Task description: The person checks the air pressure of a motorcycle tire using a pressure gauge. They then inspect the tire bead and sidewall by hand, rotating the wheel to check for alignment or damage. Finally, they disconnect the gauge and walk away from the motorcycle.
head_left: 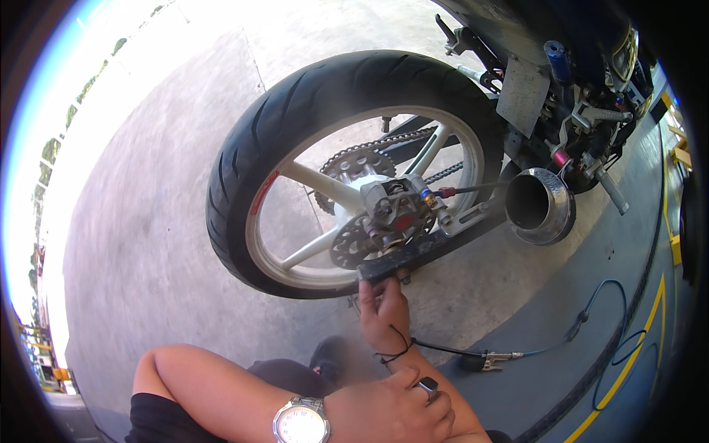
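A motorcycle's rear wheel (325,188) with white spokes and a black tyre (244,155) stands in front of me. My right hand (384,314), with a dark cord bracelet on the wrist, reaches up to the rear end of the black swingarm (413,255). Its fingers are bent and closed at the swingarm end; what lies under the fingertips is partly hidden. My left hand (391,410) lies across my right forearm, fingers curled over it, with a ring on one finger. A wristwatch (301,422) is on my left wrist. The brake caliper (395,203) and brake disc (351,244) sit just above the swingarm.
An exhaust pipe (540,207) juts out at the right. The chain (402,139) and sprocket (325,199) show behind the spokes. An air blow gun (495,359) with a blue hose (620,310) lies on the grey floor (148,258), near a yellow line (628,376).
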### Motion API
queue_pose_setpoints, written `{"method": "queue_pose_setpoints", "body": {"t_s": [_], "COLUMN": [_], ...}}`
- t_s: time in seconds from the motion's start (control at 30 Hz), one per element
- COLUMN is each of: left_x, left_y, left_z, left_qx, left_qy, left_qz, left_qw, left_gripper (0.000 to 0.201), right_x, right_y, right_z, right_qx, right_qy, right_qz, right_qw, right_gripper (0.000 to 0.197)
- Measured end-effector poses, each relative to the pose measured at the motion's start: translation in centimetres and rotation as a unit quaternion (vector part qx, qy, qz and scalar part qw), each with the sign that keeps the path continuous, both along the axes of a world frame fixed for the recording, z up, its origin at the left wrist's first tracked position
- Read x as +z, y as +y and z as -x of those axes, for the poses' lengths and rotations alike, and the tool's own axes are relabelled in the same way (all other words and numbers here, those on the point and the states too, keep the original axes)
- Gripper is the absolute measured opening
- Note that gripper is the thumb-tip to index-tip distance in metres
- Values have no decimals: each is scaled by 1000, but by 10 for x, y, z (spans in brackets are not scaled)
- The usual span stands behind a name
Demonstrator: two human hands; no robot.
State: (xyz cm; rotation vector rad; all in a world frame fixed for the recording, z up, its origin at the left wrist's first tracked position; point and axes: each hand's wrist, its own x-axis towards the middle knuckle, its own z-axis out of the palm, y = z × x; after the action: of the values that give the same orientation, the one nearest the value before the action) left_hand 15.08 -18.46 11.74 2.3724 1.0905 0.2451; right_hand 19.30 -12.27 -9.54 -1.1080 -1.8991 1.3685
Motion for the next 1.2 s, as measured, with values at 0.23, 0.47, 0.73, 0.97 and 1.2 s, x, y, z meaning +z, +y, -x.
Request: {"method": "queue_pose_setpoints", "body": {"t_s": [0.23,0.47,0.73,0.97,1.2], "left_x": [14,10,-13,-29,-32], "left_y": [-1,46,30,23,26], "left_z": [7,94,190,237,240], "left_qx": [56,406,640,609,590], "left_qy": [19,101,79,-145,-153], "left_qz": [1,-320,-299,-120,-115], "left_qw": [998,850,704,770,785], "left_gripper": [43,59,68,73,78], "right_x": [1,-1,10,-1,3], "right_y": [-2,6,3,-1,-1], "right_z": [1,-4,-3,0,2], "right_qx": [-2,-30,22,-11,-14], "right_qy": [-3,-11,-68,-36,-6], "right_qz": [-19,-58,13,-47,-5], "right_qw": [1000,998,997,998,1000], "right_gripper": [40,38,44,39,38]}}
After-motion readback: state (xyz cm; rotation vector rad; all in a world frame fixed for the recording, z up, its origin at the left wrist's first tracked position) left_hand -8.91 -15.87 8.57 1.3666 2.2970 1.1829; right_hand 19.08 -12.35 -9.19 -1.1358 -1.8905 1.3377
